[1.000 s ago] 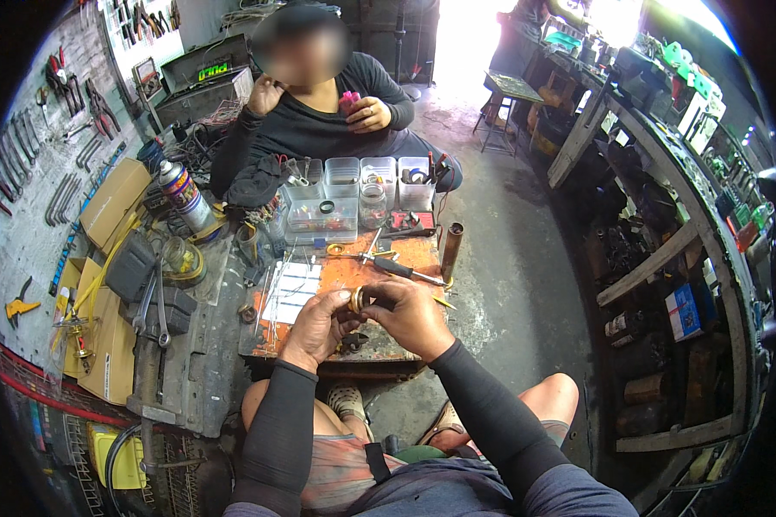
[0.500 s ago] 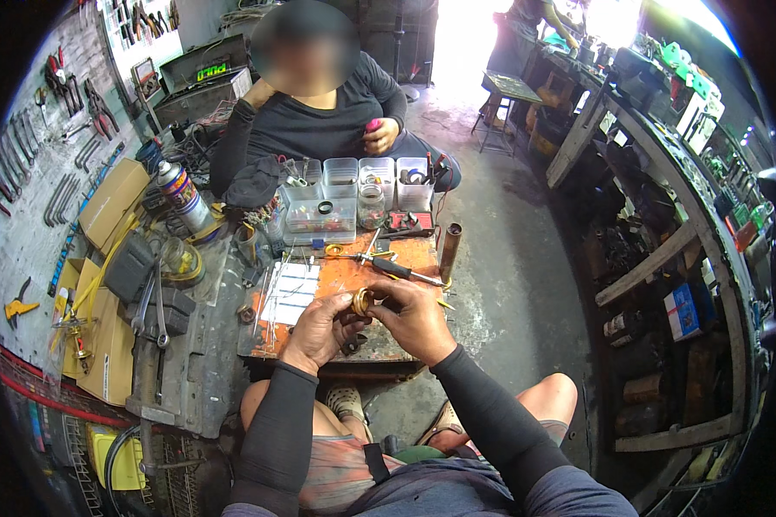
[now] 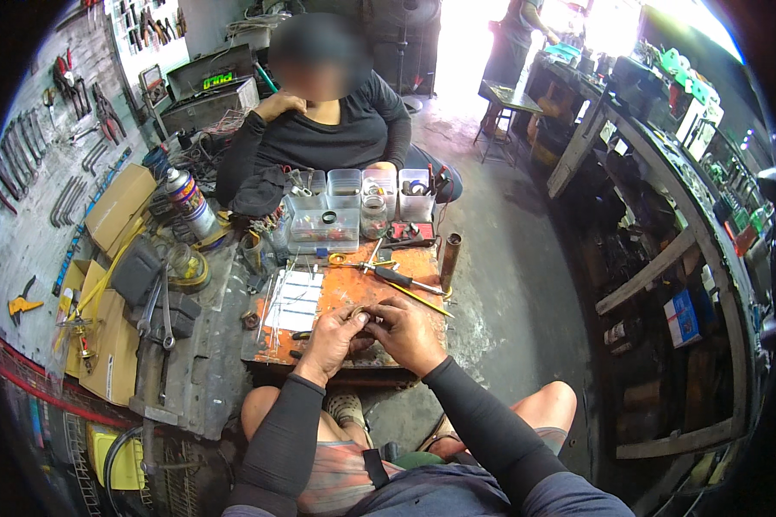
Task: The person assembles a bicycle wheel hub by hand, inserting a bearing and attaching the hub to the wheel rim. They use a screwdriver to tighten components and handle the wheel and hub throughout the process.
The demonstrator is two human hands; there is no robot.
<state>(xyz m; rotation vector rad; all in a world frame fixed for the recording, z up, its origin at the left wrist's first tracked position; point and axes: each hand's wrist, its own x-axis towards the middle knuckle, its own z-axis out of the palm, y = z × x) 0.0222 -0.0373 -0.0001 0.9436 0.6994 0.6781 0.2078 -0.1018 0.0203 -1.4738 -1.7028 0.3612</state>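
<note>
Over the near edge of the orange work table (image 3: 341,293), my left hand (image 3: 326,343) and my right hand (image 3: 409,338) meet fingertip to fingertip. Both are closed on a small brass ring (image 3: 367,314), mostly hidden behind thumbs and fingers. Beside my left hand lie black-handled tools (image 3: 301,335), partly covered, and a white sheet (image 3: 293,303) with thin rods on and beside it. Beyond my right hand rest a black-handled tool with a metal shaft (image 3: 395,277) and a yellow pencil-like stick (image 3: 424,301).
Clear plastic boxes (image 3: 323,231), a glass jar (image 3: 373,217) and an upright brown tube (image 3: 449,261) line the table's far side. A person (image 3: 332,129) sits opposite. A spray can (image 3: 190,204) and wrenches (image 3: 165,314) occupy the left bench; a wooden-framed shelf (image 3: 647,271) stands right.
My fingers have closed further over the brass ring, which shows less. The view has shifted slightly. The opposite person's lower hand has dropped behind the boxes, and its pink object is out of sight.
</note>
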